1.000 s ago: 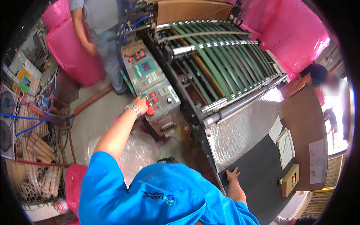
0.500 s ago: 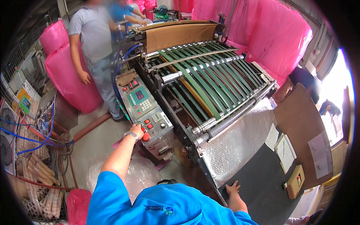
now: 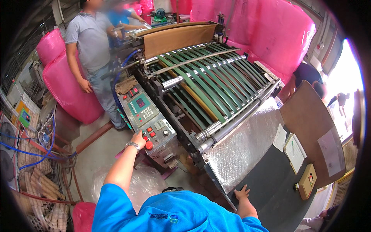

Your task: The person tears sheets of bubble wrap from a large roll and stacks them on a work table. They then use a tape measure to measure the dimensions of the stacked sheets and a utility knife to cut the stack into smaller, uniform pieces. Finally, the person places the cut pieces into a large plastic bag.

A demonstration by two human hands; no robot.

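Note:
My left hand [image 3: 137, 140] is at the lower left edge of the machine's control panel [image 3: 156, 124]. One finger stretches toward a small green button [image 3: 143, 132], just beside a red mushroom button [image 3: 149, 145]; whether it presses cannot be made out. Its other fingers are partly hidden behind the back of the hand. My right hand [image 3: 242, 192] lies on the dark tabletop [image 3: 266, 185] with its fingers spread and nothing in them. Bubble sheet [image 3: 243, 143] covers the table between that hand and the roller [image 3: 235, 129]. Green belts [image 3: 220, 83] run across the machine, with brown cloth [image 3: 179, 40] behind them.
A notepad [image 3: 294, 152] with a pen and a small cardboard box [image 3: 307, 181] sit to the right on the table, by a brown board [image 3: 309, 127]. One person [image 3: 91, 46] stands left of the machine. Large pink rolls [image 3: 284, 36] and blue hoses [image 3: 50, 139] surround the area.
The view has shifted slightly. My left hand stays at the panel's buttons, drawn back a little, and my right hand keeps its place on the table. A person behind the brown board has moved.

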